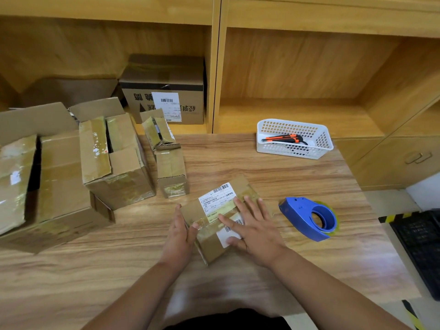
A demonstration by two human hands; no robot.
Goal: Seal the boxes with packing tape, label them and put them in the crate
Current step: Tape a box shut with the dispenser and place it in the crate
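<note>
A small flat cardboard box (209, 246) with white barcode labels and tape across its top lies on the wooden table in front of me. My right hand (252, 225) lies flat on its top with fingers spread, pressing the label. My left hand (181, 232) steadies the box's left side, thumb on the top edge. A blue tape dispenser (309, 217) lies on the table to the right of the box, apart from both hands. A black crate (419, 248) shows at the right edge, below table level.
Several taped cardboard boxes, some with open flaps, stand at the left (114, 160), with two small ones (171, 172) nearer the middle. A labelled box (166, 91) sits in the shelf behind. A white basket (295, 139) holds orange utility knives.
</note>
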